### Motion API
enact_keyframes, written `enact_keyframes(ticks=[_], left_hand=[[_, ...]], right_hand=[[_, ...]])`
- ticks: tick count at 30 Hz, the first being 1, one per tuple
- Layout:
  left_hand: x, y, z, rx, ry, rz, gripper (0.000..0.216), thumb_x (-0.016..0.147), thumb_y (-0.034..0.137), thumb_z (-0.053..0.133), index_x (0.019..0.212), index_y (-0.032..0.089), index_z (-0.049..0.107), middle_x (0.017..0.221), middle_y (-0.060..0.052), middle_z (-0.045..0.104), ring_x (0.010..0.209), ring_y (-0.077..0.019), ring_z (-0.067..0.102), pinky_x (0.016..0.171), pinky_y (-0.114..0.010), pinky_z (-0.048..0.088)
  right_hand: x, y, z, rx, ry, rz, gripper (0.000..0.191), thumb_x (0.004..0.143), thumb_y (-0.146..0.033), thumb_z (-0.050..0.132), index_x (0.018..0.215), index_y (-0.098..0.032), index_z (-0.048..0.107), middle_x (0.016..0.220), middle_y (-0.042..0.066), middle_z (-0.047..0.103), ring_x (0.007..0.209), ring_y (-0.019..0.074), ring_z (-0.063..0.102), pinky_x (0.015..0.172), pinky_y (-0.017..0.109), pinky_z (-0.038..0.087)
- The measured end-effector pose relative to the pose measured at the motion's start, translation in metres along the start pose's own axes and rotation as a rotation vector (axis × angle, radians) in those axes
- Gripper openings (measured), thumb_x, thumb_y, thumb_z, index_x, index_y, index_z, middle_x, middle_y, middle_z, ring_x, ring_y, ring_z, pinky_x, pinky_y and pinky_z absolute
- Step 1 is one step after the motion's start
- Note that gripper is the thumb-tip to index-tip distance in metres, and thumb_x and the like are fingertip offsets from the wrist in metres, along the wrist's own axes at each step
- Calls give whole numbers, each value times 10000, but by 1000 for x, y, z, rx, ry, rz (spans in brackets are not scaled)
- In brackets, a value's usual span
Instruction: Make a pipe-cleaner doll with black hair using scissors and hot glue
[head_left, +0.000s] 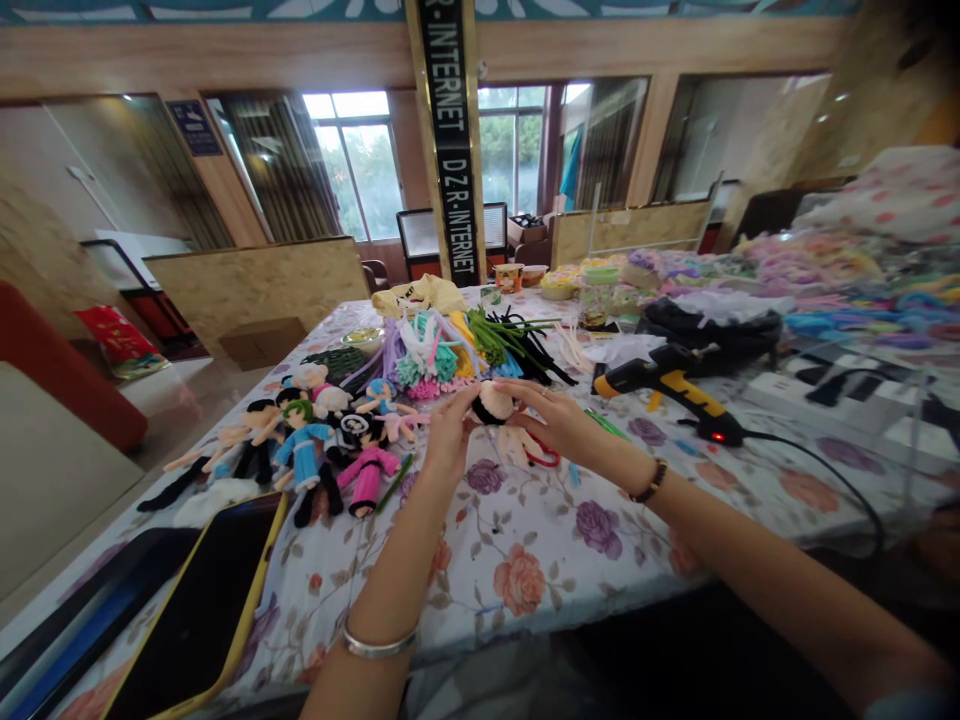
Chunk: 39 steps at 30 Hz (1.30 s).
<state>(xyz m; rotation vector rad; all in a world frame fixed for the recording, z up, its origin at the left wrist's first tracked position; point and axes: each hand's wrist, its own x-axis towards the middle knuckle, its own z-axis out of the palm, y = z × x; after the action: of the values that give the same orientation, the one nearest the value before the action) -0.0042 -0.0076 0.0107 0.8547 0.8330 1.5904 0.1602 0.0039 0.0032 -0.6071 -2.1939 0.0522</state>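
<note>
Between both hands, a little above the table, is a doll's head (pixel 495 402) of cream and black fuzzy pipe cleaner. My left hand (pixel 452 428) closes on its left side, and my right hand (pixel 553 420) grips it from the right and top. Pale pipe cleaner strands (pixel 516 445) hang below the head, and a red pipe cleaner (pixel 546 458) curves beside my right fingers. To the left lie several finished-looking pipe cleaner dolls, among them one in blue with green hair (pixel 301 445) and one in pink (pixel 367 475).
A black and yellow glue gun (pixel 667 385), its red light lit, lies right of my hands with its cord trailing right. Bundles of coloured pipe cleaners (pixel 431 355) lie behind. A yellow-cased phone (pixel 202 600) is at the front left. Floral cloth (pixel 525 570) covers the table.
</note>
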Motion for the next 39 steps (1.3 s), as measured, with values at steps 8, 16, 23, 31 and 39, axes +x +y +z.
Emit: enact_keyframes(ticks=[8, 16, 23, 31, 39], left_hand=[[-4, -3, 3, 92, -90, 114, 227, 579, 275, 744, 784, 178, 736, 736, -16, 707, 666, -108, 603, 587, -195, 447], [-5, -2, 2, 115, -138, 113, 242, 574, 279, 753, 797, 184, 743, 759, -30, 716, 708, -127, 616, 636, -220, 479], [-2, -3, 0, 134, -141, 96, 277, 584, 335, 761, 817, 188, 740, 811, -32, 721, 764, -138, 628, 675, -224, 483], [-3, -1, 3, 75, -265, 51, 470, 582, 479, 743, 943, 180, 709, 978, -59, 701, 824, -160, 640, 779, -277, 476], [-5, -1, 3, 56, -258, 22, 513, 580, 351, 779, 1052, 200, 646, 938, -24, 681, 745, -96, 610, 745, -230, 447]], right_hand=[[0, 1, -6, -33, 13, -87, 516, 854, -247, 550, 1348, -278, 404, 1277, 95, 517, 1167, 220, 525, 975, 392, 460], [-2, 1, -10, -69, 2, -102, 453, 870, -261, 512, 1317, -270, 440, 1240, 95, 538, 1152, 225, 535, 976, 410, 463], [0, -2, -11, -27, 5, -50, 433, 850, -283, 550, 1275, -263, 475, 1220, 95, 548, 1131, 227, 544, 962, 411, 472], [8, -1, -16, 349, 38, 254, 512, 725, -289, 692, 1209, -230, 534, 1133, 89, 575, 826, 171, 644, 739, 318, 565], [9, -2, -20, 417, -70, 347, 479, 812, -271, 577, 1279, -240, 472, 886, 34, 687, 821, 186, 674, 751, 337, 555]])
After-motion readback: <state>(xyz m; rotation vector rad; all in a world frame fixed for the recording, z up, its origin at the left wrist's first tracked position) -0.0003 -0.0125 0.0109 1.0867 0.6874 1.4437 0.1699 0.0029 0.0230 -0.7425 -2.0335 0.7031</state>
